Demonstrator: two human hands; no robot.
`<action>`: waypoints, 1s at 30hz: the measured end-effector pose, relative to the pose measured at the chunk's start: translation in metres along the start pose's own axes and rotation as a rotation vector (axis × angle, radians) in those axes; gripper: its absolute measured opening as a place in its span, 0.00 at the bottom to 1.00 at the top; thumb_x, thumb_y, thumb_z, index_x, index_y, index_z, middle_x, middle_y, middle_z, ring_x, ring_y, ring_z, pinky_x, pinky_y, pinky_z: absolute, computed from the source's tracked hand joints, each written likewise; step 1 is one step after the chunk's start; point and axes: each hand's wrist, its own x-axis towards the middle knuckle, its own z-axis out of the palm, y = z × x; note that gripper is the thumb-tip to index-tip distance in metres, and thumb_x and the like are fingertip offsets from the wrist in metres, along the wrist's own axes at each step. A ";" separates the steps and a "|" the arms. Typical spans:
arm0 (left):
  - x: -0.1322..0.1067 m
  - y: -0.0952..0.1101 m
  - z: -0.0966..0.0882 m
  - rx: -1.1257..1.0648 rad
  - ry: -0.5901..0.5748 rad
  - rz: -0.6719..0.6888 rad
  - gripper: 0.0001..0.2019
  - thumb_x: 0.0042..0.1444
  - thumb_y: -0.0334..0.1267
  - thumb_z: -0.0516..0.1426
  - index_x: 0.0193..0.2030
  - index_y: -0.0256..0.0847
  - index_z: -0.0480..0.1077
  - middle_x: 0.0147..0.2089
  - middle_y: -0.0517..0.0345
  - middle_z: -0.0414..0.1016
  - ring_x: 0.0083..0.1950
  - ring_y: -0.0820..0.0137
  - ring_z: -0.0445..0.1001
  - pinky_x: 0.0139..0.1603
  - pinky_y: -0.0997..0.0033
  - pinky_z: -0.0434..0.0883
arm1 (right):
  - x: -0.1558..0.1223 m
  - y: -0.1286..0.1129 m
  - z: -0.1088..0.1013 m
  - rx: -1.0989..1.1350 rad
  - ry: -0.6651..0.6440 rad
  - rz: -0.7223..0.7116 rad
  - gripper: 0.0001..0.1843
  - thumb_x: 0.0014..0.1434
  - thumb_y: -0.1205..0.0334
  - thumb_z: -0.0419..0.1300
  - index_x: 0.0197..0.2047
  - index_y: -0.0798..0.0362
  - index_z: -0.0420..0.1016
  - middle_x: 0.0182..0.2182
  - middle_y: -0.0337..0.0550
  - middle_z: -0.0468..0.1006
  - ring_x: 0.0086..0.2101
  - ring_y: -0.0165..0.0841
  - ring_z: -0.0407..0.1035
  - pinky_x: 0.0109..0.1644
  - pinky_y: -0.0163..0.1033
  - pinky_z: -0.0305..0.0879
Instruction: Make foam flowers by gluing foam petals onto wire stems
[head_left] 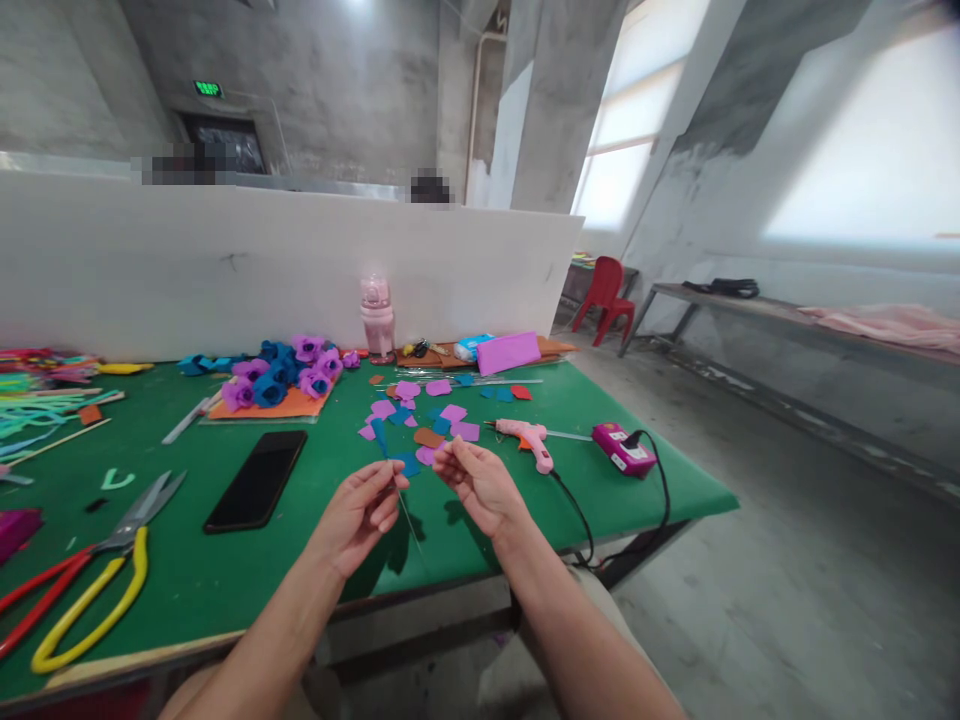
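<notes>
My left hand pinches a thin wire stem whose tail slants down below the fingers. At its upper end stands a rolled blue paper petal, just above my fingertips. My right hand is raised a short way to the right, thumb and fingertips pressed together; whether anything is between them I cannot make out. Cut purple paper pieces, blue ones and a brown piece lie scattered behind both hands. A pink glue gun rests on the table to the right of my right hand.
On the green table are a black phone, red-and-yellow-handled scissors, purple and blue paper flowers and a pink bottle. A corded purple box sits near the right edge. A white partition stands behind.
</notes>
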 end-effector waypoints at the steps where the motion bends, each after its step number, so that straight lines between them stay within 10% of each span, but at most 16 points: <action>1: 0.000 0.000 0.000 -0.002 0.000 0.001 0.09 0.46 0.34 0.61 0.35 0.32 0.72 0.26 0.58 0.73 0.13 0.87 0.53 0.12 0.83 0.55 | 0.000 0.000 0.000 -0.005 0.003 -0.002 0.15 0.42 0.54 0.67 0.27 0.59 0.75 0.25 0.42 0.78 0.26 0.26 0.71 0.37 0.31 0.67; 22: 0.001 0.004 -0.004 0.038 0.002 0.027 0.09 0.47 0.35 0.61 0.34 0.33 0.72 0.26 0.58 0.73 0.14 0.87 0.53 0.12 0.84 0.55 | -0.007 -0.003 0.003 -0.137 -0.026 -0.055 0.10 0.43 0.59 0.66 0.25 0.57 0.74 0.24 0.38 0.75 0.28 0.25 0.68 0.38 0.33 0.62; 30: 0.001 0.012 -0.010 0.030 -0.002 0.062 0.08 0.47 0.33 0.61 0.34 0.32 0.72 0.25 0.59 0.71 0.14 0.87 0.54 0.13 0.84 0.55 | -0.044 0.012 0.028 -0.447 -0.455 0.047 0.15 0.52 0.53 0.58 0.23 0.55 0.64 0.20 0.34 0.63 0.23 0.24 0.58 0.33 0.31 0.57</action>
